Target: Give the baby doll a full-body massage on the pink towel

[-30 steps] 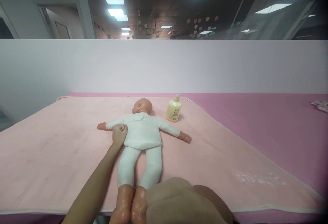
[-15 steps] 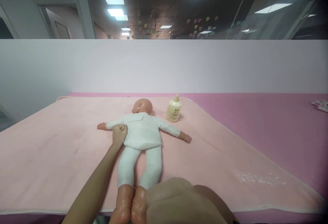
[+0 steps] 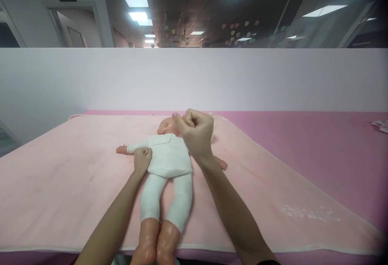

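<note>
Two of my bare hands are over a baby doll [image 3: 168, 164] that lies on its back on a pale pink blanket [image 3: 60, 184]. Its long axis runs straight away from me: bald head at the far end, orange-toned feet nearest me at the blanket's front edge, arms spread out to either side. It wears a white top and white leggings.

My left hand [image 3: 142, 160] reaches forward with the forearm stretched along the doll's left-hand side as I see it. Its fingers are curled and pinch the white cloth at the doll's armpit, just under the outstretched arm.

My right hand [image 3: 195, 133] is raised above the doll's far shoulder, forearm angled in from the lower right. It is clenched in a loose fist and holds nothing that I can see; it does not touch the doll. Just behind the fist, beyond the doll's shoulder, a sliver of a cream bottle [image 3: 214, 122] shows.
</note>
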`<state>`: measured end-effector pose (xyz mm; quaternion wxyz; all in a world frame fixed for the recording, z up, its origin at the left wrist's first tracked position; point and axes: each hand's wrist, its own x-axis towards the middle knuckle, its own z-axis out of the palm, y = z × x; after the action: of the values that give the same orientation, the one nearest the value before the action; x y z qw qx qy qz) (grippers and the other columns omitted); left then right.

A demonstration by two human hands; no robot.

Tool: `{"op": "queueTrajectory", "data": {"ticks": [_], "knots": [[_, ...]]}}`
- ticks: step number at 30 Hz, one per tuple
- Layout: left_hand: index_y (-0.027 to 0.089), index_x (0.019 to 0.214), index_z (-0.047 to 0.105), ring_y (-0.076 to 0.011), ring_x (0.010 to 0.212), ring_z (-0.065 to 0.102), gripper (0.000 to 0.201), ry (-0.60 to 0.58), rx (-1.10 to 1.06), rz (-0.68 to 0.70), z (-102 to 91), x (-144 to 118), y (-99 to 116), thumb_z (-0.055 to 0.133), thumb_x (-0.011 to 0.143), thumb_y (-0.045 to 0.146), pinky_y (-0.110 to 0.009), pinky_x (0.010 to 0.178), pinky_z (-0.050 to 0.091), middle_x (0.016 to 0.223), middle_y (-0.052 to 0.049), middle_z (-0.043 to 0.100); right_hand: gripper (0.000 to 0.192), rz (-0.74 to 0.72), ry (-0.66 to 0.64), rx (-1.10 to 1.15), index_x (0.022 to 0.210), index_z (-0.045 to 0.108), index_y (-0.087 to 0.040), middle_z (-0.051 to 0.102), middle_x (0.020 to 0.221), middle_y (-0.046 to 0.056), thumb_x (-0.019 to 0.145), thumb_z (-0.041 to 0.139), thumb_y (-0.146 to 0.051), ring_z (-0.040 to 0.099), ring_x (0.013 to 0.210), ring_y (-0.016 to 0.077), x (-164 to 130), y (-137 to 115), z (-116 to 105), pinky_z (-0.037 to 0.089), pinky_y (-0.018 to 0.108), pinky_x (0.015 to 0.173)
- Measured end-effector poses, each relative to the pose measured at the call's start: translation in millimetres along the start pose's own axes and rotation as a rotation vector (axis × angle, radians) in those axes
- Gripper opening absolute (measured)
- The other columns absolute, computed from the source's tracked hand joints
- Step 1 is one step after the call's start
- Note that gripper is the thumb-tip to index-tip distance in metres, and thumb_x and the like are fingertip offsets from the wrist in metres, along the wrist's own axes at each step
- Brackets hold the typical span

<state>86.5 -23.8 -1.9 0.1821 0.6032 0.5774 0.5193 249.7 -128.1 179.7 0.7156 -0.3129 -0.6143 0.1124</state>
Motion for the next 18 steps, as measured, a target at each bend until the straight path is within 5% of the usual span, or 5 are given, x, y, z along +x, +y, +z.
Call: {"op": "queueTrajectory", "data": {"ticks": [4,9,13,18], "knots": [[0.019,0.047,0.027,-0.0106,0.048,0.031,0.038,0.023,0.204,-0.034,-4.3,-3,7,0.043,0.079,0.033,-0.026,0.052,0.019,0.046,0.003,0.031,0.039,0.359,0.158,0.024,0.055,0.019,-0.018,0.018,0.055,-0.005,0.069,0.054,-0.007,0.019,0.051,0.0043,24,103,6,0.024,0.017,0.046],[0.018,0.051,0.053,-0.0166,0.056,0.049,0.047,-0.051,0.354,-0.070,-8.3,-5,15,0.038,0.085,0.046,-0.026,0.054,0.025,0.059,-0.004,0.058,0.033,0.839,0.249,0.005,0.059,0.027,-0.020,0.024,0.052,-0.006,0.071,0.055,-0.008,0.023,0.048,0.0064,5,198,-6,0.024,0.021,0.043],[0.019,0.070,0.069,-0.0236,0.071,0.059,0.052,-0.096,0.404,-0.142,-9.8,-1,17,0.035,0.086,0.055,-0.028,0.061,0.033,0.076,-0.009,0.069,0.018,1.088,0.268,0.122,0.069,0.040,-0.019,0.041,0.057,-0.002,0.081,0.052,-0.022,0.039,0.050,0.0089,-7,226,-13,0.039,0.022,0.048],[0.014,0.062,0.063,-0.0230,0.069,0.060,0.053,-0.128,0.213,-0.158,-3.1,4,16,0.038,0.085,0.056,-0.030,0.064,0.038,0.067,-0.010,0.065,0.016,1.109,0.242,0.152,0.081,0.050,-0.016,0.053,0.071,0.001,0.083,0.055,-0.032,0.051,0.063,0.0098,-8,227,-7,0.045,0.019,0.055]]}}
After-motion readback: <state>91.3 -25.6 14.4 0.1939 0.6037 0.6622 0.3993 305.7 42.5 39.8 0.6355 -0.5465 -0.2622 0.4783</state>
